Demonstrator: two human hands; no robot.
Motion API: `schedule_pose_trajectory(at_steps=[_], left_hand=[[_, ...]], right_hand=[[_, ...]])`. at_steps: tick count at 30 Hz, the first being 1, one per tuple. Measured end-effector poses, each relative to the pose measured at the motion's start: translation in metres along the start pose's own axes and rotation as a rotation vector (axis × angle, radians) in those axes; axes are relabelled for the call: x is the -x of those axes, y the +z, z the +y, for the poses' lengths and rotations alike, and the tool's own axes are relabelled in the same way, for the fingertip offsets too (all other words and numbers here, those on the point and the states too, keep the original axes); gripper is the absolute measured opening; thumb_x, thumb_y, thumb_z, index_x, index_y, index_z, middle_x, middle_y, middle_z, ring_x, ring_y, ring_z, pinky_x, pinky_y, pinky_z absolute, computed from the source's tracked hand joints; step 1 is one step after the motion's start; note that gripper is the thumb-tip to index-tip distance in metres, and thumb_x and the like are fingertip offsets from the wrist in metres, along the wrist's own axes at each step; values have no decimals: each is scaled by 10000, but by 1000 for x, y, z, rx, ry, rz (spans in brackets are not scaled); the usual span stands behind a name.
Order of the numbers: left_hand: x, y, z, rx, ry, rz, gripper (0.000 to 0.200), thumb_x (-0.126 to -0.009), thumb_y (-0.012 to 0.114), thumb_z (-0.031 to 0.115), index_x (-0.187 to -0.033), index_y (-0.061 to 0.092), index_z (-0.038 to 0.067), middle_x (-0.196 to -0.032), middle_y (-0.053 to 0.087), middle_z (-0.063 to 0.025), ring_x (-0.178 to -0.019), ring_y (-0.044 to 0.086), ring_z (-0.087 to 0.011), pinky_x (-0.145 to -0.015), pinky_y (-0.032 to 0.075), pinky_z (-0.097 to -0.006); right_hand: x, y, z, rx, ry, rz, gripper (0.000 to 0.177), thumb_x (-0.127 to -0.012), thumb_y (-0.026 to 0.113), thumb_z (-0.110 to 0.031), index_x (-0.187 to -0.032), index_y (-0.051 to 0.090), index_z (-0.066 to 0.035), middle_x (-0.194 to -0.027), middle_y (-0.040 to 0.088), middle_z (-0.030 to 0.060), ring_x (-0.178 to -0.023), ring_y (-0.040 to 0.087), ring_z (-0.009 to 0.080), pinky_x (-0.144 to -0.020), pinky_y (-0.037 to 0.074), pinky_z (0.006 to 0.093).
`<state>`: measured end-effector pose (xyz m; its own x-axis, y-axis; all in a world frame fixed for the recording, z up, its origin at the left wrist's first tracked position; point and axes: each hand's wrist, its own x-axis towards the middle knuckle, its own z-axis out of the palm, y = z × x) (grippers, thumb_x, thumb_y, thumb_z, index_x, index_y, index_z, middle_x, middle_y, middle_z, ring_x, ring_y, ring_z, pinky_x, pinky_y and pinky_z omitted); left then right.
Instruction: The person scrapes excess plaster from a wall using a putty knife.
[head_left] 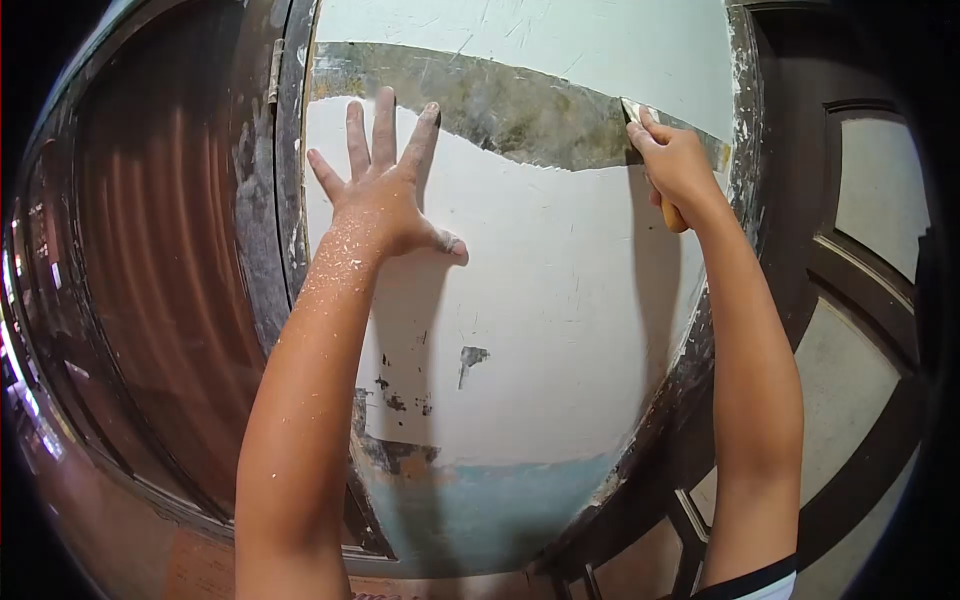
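Observation:
My left hand (385,195) lies flat with spread fingers against a white painted panel (540,290). Its fingertips reach onto a bare grey-brown strip (510,105) where the paint is gone. White flakes speckle the wrist and forearm. On the right, my right hand (675,165) is closed around a scraper (676,214) with an orange-yellow handle. The scraper's blade tip meets the upper edge of the bare strip, beside the pale green paint (600,40) above. Part of the handle is hidden by my fingers.
A dark weathered frame (265,180) with a hinge borders the panel on the left. Beyond it is a brown curtain-like surface (160,230). To the right stands dark panelled woodwork (860,270). Low on the panel are chipped patches (472,358) and a blue-green band (490,505).

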<state>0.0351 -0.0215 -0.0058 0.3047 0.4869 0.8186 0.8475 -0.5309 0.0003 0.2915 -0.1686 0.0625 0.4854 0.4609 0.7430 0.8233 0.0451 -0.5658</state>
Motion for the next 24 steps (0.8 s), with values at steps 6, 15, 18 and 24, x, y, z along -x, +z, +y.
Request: schedule_pose_trajectory(at_steps=[6,15,18,24], left_hand=[[0,-1,3,-23,-22,-22,1769,-210,971,662,-1691,54,360,-1754,-133,-166,-1597,-155,-441,-1150,-58,-815],[1,-1,3,-6,-25,-28,1719,-273,982,656,-1688,44,378,-1753,-157,-151,-1596,-172,-431,-1145,-47,-823],[0,-6,6,-31,-48,-59,1684,-326,987,653,-1686,30,388,-1755,-153,-139,-1600,-171,-414,-1153,-8,-825],[-1,-7,6,-19,-50,-64,1741,-261,986,646,-1689,27,373,-1750,-157,-165,-1594,-173,-439,-1154,-40,-815]], right_hand=[[-4,-1,-1,21,-2,-71,531,-1057,578,-357,-1517,549,-94,-625,484,21,-438,509,164,-483,476,373],[0,6,-3,27,-25,-38,510,-1056,576,-336,-1513,561,-110,-635,450,6,-470,516,161,-494,490,389],[-1,8,-9,17,-55,-51,494,-1054,577,-330,-1475,594,-73,-619,488,24,-472,538,165,-495,485,383],[1,17,-10,20,-83,14,443,-1060,562,-320,-1360,669,-12,-610,568,60,-445,547,181,-504,487,385]])
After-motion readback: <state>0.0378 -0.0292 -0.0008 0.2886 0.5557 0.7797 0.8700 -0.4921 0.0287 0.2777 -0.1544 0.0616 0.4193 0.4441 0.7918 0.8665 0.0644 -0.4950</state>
